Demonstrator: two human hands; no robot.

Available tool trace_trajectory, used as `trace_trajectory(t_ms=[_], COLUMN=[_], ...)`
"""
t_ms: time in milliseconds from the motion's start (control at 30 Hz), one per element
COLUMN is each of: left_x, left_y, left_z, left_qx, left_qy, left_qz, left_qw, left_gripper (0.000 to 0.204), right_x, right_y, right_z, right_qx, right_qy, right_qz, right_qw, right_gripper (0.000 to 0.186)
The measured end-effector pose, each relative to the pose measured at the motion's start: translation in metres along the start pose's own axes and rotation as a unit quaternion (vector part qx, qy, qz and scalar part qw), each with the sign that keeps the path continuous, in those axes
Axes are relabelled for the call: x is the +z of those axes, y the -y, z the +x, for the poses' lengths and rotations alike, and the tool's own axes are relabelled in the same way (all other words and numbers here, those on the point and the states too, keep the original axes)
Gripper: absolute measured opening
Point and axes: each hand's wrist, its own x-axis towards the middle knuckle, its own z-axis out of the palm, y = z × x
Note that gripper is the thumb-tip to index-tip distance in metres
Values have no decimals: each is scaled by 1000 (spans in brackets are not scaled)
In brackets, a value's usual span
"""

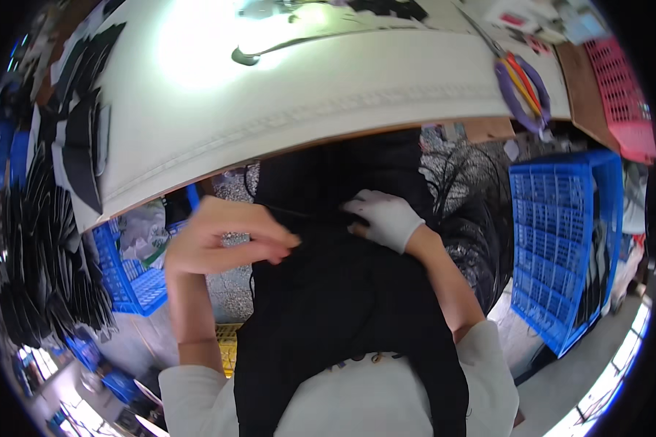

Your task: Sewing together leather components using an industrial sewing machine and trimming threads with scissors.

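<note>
My left hand is bare and slightly blurred, raised over the left side of my black apron. Its thumb and fingers come together at the tips; anything pinched there is too small to make out. A white glove covers much of my right hand, with a bare thumb tip showing. That hand is bent over black fabric at my lap, its fingers curled onto it. The fabric merges with the dark apron and trousers, so its outline is hard to follow.
Ahead is a white worktable with purple-handled scissors at its right. Black cut pieces hang at the left. Blue crates stand on both sides, and a pink basket sits at the far right.
</note>
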Motion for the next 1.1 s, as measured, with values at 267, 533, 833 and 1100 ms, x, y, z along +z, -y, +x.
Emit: trace_trajectory(t_ms=[267,533,833,1100], left_x=[-1,-1,31,102], left_y=[182,372,282,97], left_z=[92,149,126,-15], left_qx=[-246,-248,-221,-110], left_qy=[-151,50,11,-370], left_qz=[357,230,397,-24], left_qw=[888,940,891,922], left_gripper=[41,67,50,31], right_x=[37,25,14,4], right_y=[13,35,21,0], right_z=[-32,-74,-94,-119], right_qx=[-56,-45,26,75], right_qy=[-121,-171,-104,-262], right_qz=[-71,-88,-59,27], right_qw=[988,980,992,962], right_gripper=[9,5,9,10])
